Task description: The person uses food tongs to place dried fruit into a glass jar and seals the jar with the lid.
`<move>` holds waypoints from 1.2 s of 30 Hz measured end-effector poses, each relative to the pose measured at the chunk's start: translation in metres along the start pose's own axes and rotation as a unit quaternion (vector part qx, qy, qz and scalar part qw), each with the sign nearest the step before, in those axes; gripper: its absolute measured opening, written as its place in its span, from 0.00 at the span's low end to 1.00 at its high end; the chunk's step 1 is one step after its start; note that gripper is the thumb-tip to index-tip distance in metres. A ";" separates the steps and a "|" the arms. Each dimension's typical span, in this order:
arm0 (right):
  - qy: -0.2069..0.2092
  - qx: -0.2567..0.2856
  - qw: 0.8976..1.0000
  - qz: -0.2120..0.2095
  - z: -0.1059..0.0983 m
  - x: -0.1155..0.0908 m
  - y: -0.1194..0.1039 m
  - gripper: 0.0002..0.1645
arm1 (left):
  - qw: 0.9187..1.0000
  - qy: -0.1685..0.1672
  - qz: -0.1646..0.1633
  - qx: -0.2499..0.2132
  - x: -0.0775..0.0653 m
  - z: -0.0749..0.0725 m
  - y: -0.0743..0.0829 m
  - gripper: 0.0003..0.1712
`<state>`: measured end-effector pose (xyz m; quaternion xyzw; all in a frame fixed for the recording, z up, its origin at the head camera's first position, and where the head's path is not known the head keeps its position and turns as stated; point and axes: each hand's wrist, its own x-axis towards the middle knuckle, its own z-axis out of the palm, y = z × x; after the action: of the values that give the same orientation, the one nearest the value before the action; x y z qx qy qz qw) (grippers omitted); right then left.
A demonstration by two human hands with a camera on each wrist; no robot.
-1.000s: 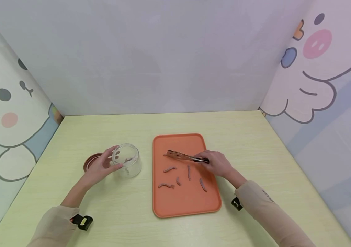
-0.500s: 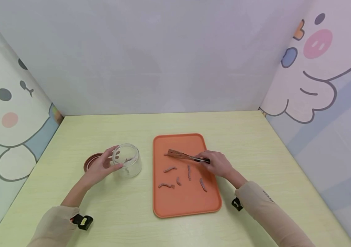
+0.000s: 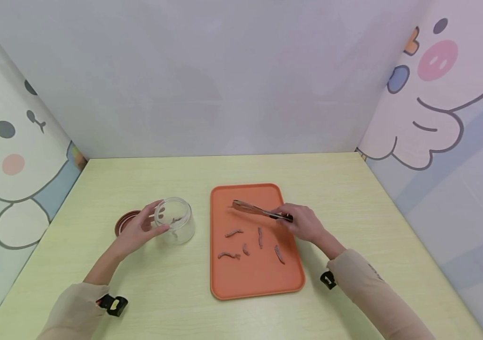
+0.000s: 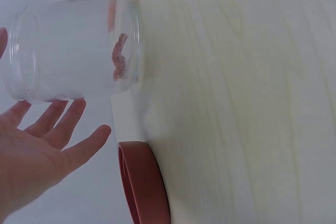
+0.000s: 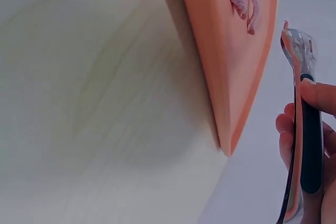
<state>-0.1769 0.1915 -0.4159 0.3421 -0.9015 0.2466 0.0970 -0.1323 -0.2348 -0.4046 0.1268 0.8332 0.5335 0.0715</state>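
My left hand (image 3: 139, 231) holds the side of a clear glass jar (image 3: 184, 231), thumb at the front and fingers spread behind. A wrinkled pinkish-brown strip (image 4: 119, 57) shows low inside the jar in the left wrist view. Over the orange tray (image 3: 258, 283), my right hand (image 3: 303, 222) grips metal tongs (image 3: 252, 209) by their black handles. A small reddish end (image 5: 286, 24) of a strip pokes out at the tongs' tips. Several similar strips lie on the tray, one of them a curved strip (image 3: 228, 255) at the near left.
A round reddish-brown lid (image 3: 122, 222) lies left of the jar, partly behind the left hand. Pale wood tabletop (image 3: 173, 293) surrounds the tray, with a plain wall (image 3: 224, 94) behind and cartoon-printed walls at both sides.
My right hand and the tongs have moved slightly away from me and to the right, the strip's end moving with the tips. The left hand and jar stay put.
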 end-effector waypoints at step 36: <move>0.043 0.056 0.989 -0.129 -0.018 0.042 -0.070 0.11 | 1.000 0.005 -0.016 0.013 0.002 0.000 -0.004 0.42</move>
<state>-0.1615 0.1317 -0.3590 0.4493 -0.8298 0.2964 0.1474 -0.1342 -0.2355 -0.4080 0.1123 0.8420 0.5223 0.0744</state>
